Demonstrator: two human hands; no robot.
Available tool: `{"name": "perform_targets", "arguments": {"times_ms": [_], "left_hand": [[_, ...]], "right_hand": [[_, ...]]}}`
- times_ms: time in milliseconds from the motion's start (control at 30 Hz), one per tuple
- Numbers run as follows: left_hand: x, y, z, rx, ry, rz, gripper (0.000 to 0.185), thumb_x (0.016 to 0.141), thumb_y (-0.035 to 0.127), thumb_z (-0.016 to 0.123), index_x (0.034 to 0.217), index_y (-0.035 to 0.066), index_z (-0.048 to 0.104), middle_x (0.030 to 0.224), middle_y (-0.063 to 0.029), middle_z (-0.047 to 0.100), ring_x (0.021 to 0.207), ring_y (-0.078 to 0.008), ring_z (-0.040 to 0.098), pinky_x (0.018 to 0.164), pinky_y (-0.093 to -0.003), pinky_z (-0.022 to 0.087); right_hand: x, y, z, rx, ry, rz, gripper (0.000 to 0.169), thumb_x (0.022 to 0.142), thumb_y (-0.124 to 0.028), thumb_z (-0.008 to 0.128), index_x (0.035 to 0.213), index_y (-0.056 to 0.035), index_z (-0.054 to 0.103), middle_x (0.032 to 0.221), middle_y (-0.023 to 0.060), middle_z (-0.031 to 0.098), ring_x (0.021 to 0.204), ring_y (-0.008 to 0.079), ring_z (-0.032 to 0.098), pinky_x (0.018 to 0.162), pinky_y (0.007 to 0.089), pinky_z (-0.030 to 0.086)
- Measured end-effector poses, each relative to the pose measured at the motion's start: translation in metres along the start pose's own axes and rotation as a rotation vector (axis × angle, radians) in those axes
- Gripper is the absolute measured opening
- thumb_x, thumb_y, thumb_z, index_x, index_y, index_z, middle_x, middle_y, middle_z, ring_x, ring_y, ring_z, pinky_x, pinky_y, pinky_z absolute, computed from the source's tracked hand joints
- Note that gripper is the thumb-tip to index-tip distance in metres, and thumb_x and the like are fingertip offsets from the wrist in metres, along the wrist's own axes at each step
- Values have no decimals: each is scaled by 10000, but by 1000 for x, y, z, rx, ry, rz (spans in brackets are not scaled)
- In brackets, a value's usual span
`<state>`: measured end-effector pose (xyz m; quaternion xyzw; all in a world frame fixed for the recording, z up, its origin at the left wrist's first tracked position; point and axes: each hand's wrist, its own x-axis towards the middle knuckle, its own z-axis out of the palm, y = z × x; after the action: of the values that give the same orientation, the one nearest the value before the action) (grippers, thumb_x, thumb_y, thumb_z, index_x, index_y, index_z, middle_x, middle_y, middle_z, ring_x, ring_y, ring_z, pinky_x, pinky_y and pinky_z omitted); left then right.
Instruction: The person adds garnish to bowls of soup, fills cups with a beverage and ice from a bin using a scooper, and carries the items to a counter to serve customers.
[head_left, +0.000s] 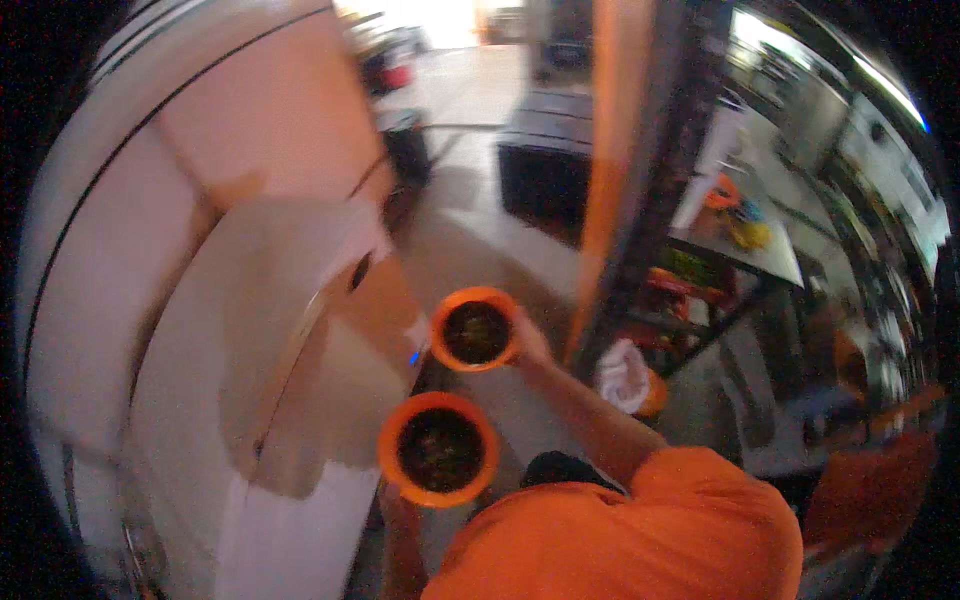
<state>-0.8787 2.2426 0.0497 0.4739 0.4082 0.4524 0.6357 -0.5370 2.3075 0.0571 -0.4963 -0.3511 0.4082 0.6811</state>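
Two orange pots with dark soil are held in front of my orange shirt. My right hand grips the farther pot by its right side, my arm stretched forward. Nearer to my body, my left hand holds the other pot from its lower left, with most of the fingers hidden beneath it. Small greenish bits show on the soil in the nearer pot, too blurred to name. Both pots are upright and apart from each other.
A pale wall or panel rises at my left. An orange-edged post stands ahead to the right. Past it are a table with colourful items and a lined orange bin. A dark box sits ahead on the tiled floor.
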Motion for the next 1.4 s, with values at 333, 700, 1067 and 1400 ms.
{"name": "perform_targets", "arguments": {"times_ms": [333, 700, 1067, 1400], "left_hand": [[272, 75, 129, 40, -294, 21, 476, 856, 230, 579, 1262, 15, 452, 1223, -152, 509, 1092, -292, 512, 896, -428, 455], [366, 98, 140, -44, -541, 20, 558, 798, 162, 670, 1281, 18, 432, 1254, -173, 491, 1131, -332, 495, 916, -455, 454], [341, 90, 141, 175, -1051, 307, 542, 849, 305, 605, 1290, 43, 431, 1268, -155, 484, 1156, -293, 493, 927, -438, 456], [313, 134, 151, -66, -1177, 36, 583, 888, 451, 501, 1286, 27, 460, 1276, -132, 513, 1159, -236, 518, 927, -416, 466]], "right_hand": [[170, -22, -11, 175, 155, 101, 505, 965, -525, 340, 1244, -140, 513, 957, 25, 631, 626, 115, 587, 487, 281, 500], [102, -39, 4, 202, 481, 87, 516, 982, -506, 294, 1268, -125, 490, 1046, 32, 624, 800, 141, 623, 655, 323, 549], [26, 18, 37, 233, 691, -65, 503, 998, -442, 277, 1347, -115, 430, 1261, 97, 533, 1169, 231, 499, 1020, 369, 375], [18, 33, 48, 109, 823, -45, 479, 1010, -404, 270, 1358, -115, 428, 1227, 71, 562, 1097, 184, 534, 927, 344, 451]]}}
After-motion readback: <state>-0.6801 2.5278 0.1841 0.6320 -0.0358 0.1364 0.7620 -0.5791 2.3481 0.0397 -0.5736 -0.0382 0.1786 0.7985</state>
